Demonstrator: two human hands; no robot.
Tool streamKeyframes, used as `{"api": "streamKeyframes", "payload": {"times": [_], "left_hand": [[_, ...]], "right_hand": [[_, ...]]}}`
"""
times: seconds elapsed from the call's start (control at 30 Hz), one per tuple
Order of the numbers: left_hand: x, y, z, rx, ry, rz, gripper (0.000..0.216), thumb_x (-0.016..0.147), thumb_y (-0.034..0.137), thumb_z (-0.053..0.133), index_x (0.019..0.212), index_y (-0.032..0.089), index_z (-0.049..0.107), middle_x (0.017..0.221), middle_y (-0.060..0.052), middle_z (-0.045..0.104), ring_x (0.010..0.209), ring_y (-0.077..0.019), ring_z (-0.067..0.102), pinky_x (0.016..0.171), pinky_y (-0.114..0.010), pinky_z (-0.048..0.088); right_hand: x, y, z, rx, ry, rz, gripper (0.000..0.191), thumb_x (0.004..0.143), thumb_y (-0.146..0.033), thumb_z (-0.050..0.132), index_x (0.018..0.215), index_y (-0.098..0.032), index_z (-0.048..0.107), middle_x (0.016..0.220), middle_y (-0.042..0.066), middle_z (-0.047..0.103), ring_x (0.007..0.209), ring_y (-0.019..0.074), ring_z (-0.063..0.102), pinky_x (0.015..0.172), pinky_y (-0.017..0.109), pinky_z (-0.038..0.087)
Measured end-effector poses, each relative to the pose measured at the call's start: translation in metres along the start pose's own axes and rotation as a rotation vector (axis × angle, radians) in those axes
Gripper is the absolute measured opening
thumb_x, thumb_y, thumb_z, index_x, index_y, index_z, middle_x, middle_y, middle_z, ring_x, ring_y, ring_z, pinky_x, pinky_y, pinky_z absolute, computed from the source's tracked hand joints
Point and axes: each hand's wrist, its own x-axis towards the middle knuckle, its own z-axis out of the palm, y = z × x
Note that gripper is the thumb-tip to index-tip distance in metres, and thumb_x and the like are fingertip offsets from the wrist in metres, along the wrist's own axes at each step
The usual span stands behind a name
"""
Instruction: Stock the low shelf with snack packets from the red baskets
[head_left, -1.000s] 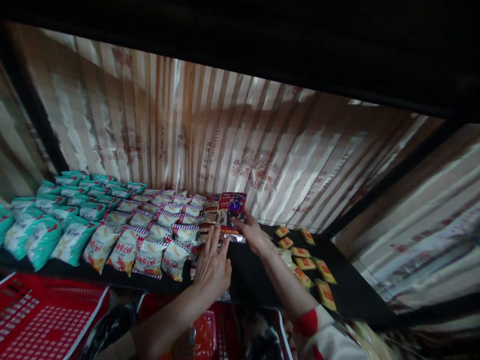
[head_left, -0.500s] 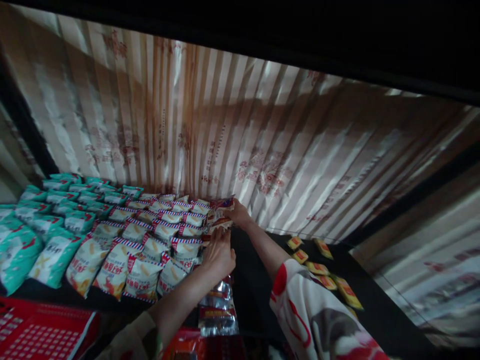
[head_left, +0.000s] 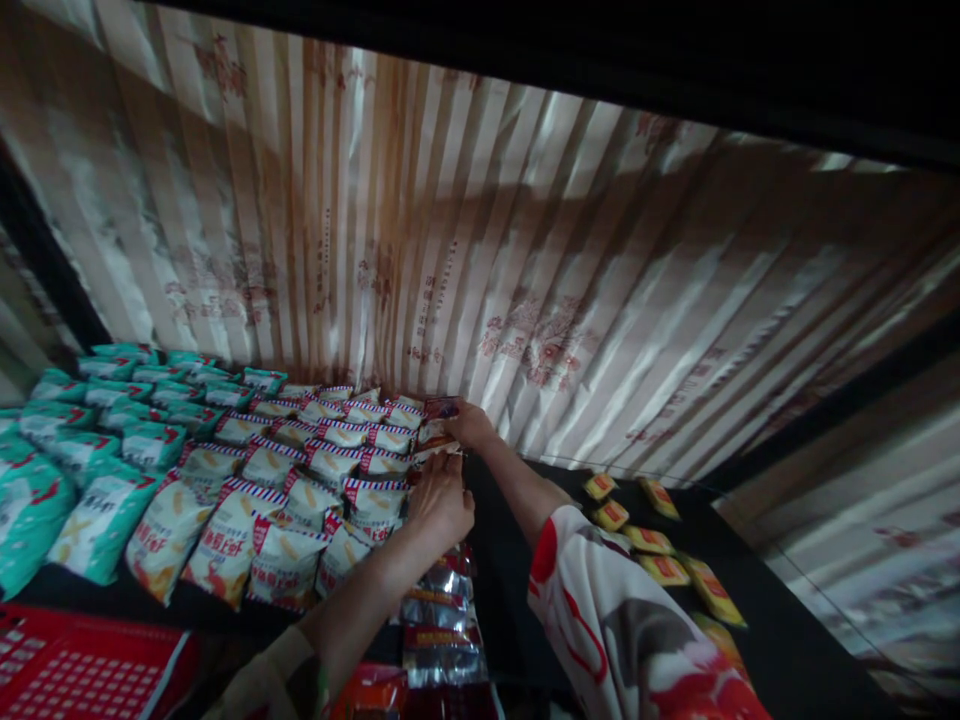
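A column of dark red and silver snack packets [head_left: 444, 640] runs front to back on the black shelf. At its far end, my right hand [head_left: 472, 425] is closed on the edge of a dark red snack packet [head_left: 441, 408] by the back wall. My left hand [head_left: 441, 502] is just in front of it, its bent fingers closed at a pale-and-brown packet [head_left: 437, 440] in the same column. The left fingertips are partly hidden. Directly to the left stand white shrimp-chip bags [head_left: 345, 457] with red-and-blue striped tops, in several rows.
Teal snack bags [head_left: 105, 515] fill the far left. Small yellow packs [head_left: 664, 570] lie scattered on the black shelf [head_left: 502, 600] at right. A red basket [head_left: 82, 665] sits front left, and an orange-red packet [head_left: 367, 690] lies low in front. Pleated printed sheeting [head_left: 420, 200] hangs behind.
The view has shifted slightly. Both hands stay at the far end of the packet column; the right hand and the dark red packet sit a little lower against the back wall.
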Motion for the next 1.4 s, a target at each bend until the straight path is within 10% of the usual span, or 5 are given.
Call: {"api": "streamKeyframes", "payload": {"times": [0.8,1.0,1.17,1.4], "left_hand": [[-0.006,0.003,0.009,0.002,0.110,0.121,0.039,0.078,0.016,0.045,0.115,0.008,0.055,0.123,-0.015,0.053,0.119,-0.0248,0.045,0.105,-0.037,0.033],[-0.052,0.005,0.013,-0.179,0.195,0.232,0.034,0.080,0.013,0.041,0.110,0.013,0.057,0.118,-0.010,0.058,0.112,-0.0187,0.051,0.100,-0.033,0.040],[-0.123,-0.015,0.019,-0.338,0.031,0.282,0.031,0.084,0.015,0.037,0.105,0.020,0.060,0.114,-0.003,0.062,0.109,-0.0137,0.054,0.099,-0.029,0.041],[-0.217,-0.094,0.054,-0.167,-0.409,-0.033,0.034,0.083,0.017,0.035,0.105,0.019,0.060,0.105,-0.004,0.067,0.097,-0.0149,0.061,0.088,-0.026,0.044]], "right_hand": [[-0.013,0.026,0.021,0.004,0.170,-0.095,0.033,0.083,-0.018,0.042,0.110,-0.018,0.060,0.112,0.006,0.064,0.104,0.0154,0.058,0.089,0.023,0.042],[-0.078,0.037,0.030,0.547,0.429,-0.077,0.032,0.078,-0.023,0.046,0.103,-0.015,0.063,0.101,0.008,0.067,0.089,0.0183,0.062,0.085,0.032,0.046],[-0.174,0.038,0.047,0.946,0.549,-0.057,0.030,0.083,-0.034,0.044,0.102,-0.016,0.058,0.102,0.008,0.065,0.088,0.0159,0.061,0.078,0.029,0.048],[-0.309,0.039,0.101,0.793,0.148,0.095,0.034,0.089,-0.040,0.034,0.088,-0.018,0.061,0.081,0.005,0.065,0.073,0.0161,0.060,0.072,0.028,0.048]]}}
